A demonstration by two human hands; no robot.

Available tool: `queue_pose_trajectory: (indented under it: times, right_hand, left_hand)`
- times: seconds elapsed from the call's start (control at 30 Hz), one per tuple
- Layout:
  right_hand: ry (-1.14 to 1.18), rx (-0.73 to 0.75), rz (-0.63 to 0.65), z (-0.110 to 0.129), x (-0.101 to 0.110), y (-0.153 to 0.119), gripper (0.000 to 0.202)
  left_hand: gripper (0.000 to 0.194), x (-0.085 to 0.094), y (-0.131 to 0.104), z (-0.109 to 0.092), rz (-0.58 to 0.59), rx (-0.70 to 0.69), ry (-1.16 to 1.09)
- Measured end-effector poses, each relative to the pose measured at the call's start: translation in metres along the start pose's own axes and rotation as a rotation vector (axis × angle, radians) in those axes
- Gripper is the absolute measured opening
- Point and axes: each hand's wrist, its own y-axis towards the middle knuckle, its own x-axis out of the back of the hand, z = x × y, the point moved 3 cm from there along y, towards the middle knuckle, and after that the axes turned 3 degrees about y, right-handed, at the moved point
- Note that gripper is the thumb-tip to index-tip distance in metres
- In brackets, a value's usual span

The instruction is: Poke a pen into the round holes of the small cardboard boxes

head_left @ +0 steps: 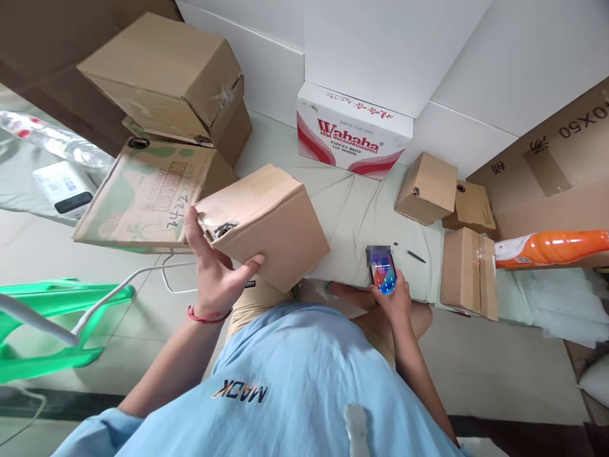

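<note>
My left hand (216,279) grips a brown cardboard box (280,235) by its near left side, thumb along the lower face and fingers around the corner. The box is tilted and raised above my lap, with a torn, taped spot near my fingers. Low at the front edge of the covered surface, my right hand (397,298) is closed around a smartphone (384,276). Its screen is lit, and the upper part is blurred out. Beside the phone lies a dark pen (412,253).
A white and red Wahaha water carton (352,136) stands against the wall. Stacked boxes (157,70) rise at the left, above a green stool (71,295). Smaller boxes (425,187), a taped box (464,273) and an orange bottle-shaped object (556,247) are on the right.
</note>
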Motion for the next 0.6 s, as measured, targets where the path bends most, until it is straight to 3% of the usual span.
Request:
queue_pose_trajectory:
  times: [0.13, 0.27, 0.33, 0.47, 0.53, 0.6]
  right_hand:
    - [-0.050, 0.067, -0.101, 0.006, -0.004, 0.007, 0.092]
    - [0.041, 0.246, -0.160, 0.020, 0.012, -0.002, 0.084]
    - [0.296, 0.271, -0.019, 0.027, 0.018, -0.010, 0.088]
    - [0.970, 0.241, 0.532, 0.056, 0.021, -0.032, 0.105]
    - [1.124, 0.237, 0.700, 0.072, 0.020, -0.043, 0.118]
    - [1.174, 0.215, 0.772, 0.085, 0.016, -0.052, 0.123]
  left_hand:
    - [0.119, -0.013, 0.005, -0.005, -0.059, 0.008, -0.089]
    - [0.098, -0.024, 0.012, -0.005, -0.002, 0.113, -0.214]
    - [0.082, -0.033, 0.015, -0.005, 0.074, 0.237, -0.294]
    - [0.081, -0.065, 0.019, -0.015, 0.356, 0.496, -0.426]
    - [0.086, -0.083, 0.020, -0.021, 0.496, 0.583, -0.456]
    - [0.092, -0.096, 0.019, -0.024, 0.590, 0.649, -0.454]
